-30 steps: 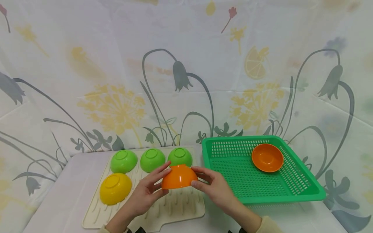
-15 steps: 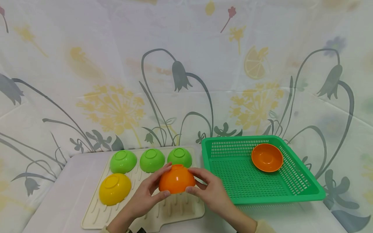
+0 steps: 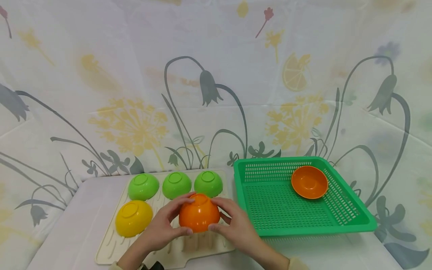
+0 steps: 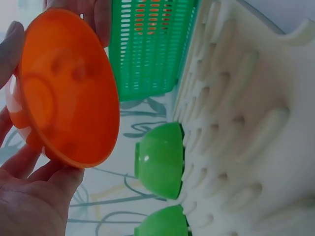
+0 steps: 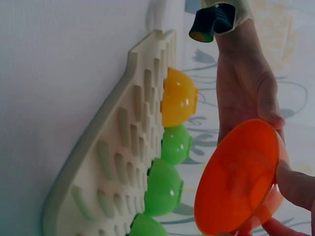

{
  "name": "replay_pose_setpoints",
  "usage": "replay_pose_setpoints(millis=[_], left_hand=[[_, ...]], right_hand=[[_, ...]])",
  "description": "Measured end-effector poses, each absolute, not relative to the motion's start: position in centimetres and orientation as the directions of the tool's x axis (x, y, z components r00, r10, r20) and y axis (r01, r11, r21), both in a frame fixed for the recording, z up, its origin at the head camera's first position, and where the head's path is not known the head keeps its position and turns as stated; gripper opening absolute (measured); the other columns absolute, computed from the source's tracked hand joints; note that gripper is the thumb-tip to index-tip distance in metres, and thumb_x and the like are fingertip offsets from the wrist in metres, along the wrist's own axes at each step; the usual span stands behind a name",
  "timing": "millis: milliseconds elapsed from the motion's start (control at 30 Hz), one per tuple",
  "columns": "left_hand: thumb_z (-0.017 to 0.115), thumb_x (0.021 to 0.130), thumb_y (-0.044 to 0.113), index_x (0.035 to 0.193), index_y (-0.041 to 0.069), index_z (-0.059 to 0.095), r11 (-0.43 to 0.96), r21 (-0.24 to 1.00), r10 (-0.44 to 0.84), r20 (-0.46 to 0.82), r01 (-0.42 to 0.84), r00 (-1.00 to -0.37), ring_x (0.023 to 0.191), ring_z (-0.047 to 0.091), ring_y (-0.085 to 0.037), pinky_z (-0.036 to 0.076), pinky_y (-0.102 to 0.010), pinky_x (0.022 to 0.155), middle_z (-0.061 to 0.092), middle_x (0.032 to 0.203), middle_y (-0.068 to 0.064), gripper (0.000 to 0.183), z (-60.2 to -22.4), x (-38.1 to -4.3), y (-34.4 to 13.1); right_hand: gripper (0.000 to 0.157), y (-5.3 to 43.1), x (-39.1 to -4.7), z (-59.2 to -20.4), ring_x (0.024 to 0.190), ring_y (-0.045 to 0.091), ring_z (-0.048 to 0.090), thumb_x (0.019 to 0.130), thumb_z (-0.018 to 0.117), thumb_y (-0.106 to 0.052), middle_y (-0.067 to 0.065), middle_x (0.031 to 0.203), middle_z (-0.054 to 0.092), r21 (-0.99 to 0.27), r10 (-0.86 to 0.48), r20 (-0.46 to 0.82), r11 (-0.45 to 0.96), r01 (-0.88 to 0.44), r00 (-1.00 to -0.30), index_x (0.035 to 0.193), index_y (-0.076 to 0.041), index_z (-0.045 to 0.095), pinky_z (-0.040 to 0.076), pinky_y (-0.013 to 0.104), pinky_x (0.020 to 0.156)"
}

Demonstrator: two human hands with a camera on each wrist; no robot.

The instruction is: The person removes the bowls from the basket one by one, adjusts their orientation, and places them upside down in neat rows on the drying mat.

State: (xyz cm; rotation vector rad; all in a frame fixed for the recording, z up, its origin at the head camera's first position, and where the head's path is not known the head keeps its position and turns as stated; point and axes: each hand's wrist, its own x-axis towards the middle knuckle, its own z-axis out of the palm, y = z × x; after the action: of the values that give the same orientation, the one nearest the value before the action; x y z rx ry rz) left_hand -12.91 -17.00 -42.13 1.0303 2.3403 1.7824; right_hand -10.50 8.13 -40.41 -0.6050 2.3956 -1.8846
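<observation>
An orange bowl (image 3: 199,215), turned bottom up, is held above the cream drying mat (image 3: 175,258) by both hands. My left hand (image 3: 162,227) grips its left side, thumb near the rim and fingers by the base. On the opposite side my right hand (image 3: 236,225) grips it the same way. Both wrist views show the hollow inside of the orange bowl (image 4: 74,93), apart from the mat. Behind it on the mat are three upturned green bowls (image 3: 176,185) in a row, and a yellow bowl (image 3: 134,218) lies upturned to the left.
To the right stands a green plastic basket (image 3: 351,228) with slotted walls. Another orange bowl (image 3: 309,182) rests inside it, opening upward, against the right side. A patterned cloth (image 3: 216,123) hangs behind the white table surface (image 3: 81,225).
Both hands have brought the orange bowl slightly left and closer to me. Its base has tipped toward the camera. The other bowls and the basket have stayed put.
</observation>
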Motion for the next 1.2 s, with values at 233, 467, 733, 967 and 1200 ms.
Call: replay_pose_setpoints(millis=[233,467,733,967,1200], left_hand=[[0.087,0.076,0.018,0.129,0.021,0.059,0.188,0.863,0.475,0.339,0.470,-0.812,0.138,0.042,-0.020,0.035,-0.023,0.108,0.045,0.152,-0.004,0.060,-43.0,-12.9,-17.6],[0.088,0.075,0.022,0.127,0.021,0.060,0.241,0.835,0.455,0.353,0.495,-0.817,0.136,0.045,-0.027,0.037,-0.025,0.107,0.046,0.150,-0.008,0.059,-44.0,-13.0,-18.2],[0.091,0.071,0.018,0.122,0.024,0.060,0.342,0.823,0.416,0.300,0.454,-0.859,0.134,0.046,-0.032,0.040,-0.043,0.107,0.047,0.148,-0.009,0.060,-44.5,-13.6,-19.0],[0.092,0.069,0.011,0.117,0.020,0.060,0.419,0.802,0.368,0.278,0.425,-0.887,0.132,0.047,-0.034,0.039,-0.053,0.105,0.049,0.145,-0.005,0.059,-45.1,-14.0,-19.9],[0.091,0.069,0.006,0.115,0.024,0.057,0.529,0.771,0.323,0.206,0.356,-0.924,0.135,0.044,-0.032,0.036,-0.056,0.109,0.046,0.147,0.002,0.060,-45.5,-14.3,-20.6]], right_hand=[[0.060,7.2,-10.6,-41.9,0.134,0.036,0.044,0.083,0.080,-0.011,0.015,0.142,0.049,-0.949,-0.331,0.210,0.157,-0.273,-0.920,0.138,-0.003,0.055,0.042,0.046,0.104],[0.059,6.2,-11.1,-43.2,0.135,0.037,0.043,0.085,0.078,-0.006,0.014,0.143,0.048,-0.955,-0.326,0.182,0.166,-0.246,-0.928,0.138,-0.003,0.053,0.043,0.048,0.104],[0.057,4.4,-12.3,-44.5,0.133,0.035,0.046,0.084,0.077,0.000,0.011,0.141,0.051,-0.957,-0.308,0.159,0.187,-0.224,-0.938,0.137,-0.006,0.056,0.044,0.047,0.104],[0.055,2.6,-13.6,-45.5,0.129,0.034,0.050,0.084,0.076,0.002,0.009,0.137,0.055,-0.958,-0.298,0.133,0.207,-0.200,-0.945,0.135,-0.008,0.059,0.049,0.044,0.100],[0.052,1.2,-14.4,-46.0,0.115,0.030,0.058,0.084,0.077,-0.001,0.010,0.130,0.058,-0.941,-0.281,0.113,0.279,-0.193,-0.953,0.133,-0.006,0.061,0.055,0.036,0.092]])
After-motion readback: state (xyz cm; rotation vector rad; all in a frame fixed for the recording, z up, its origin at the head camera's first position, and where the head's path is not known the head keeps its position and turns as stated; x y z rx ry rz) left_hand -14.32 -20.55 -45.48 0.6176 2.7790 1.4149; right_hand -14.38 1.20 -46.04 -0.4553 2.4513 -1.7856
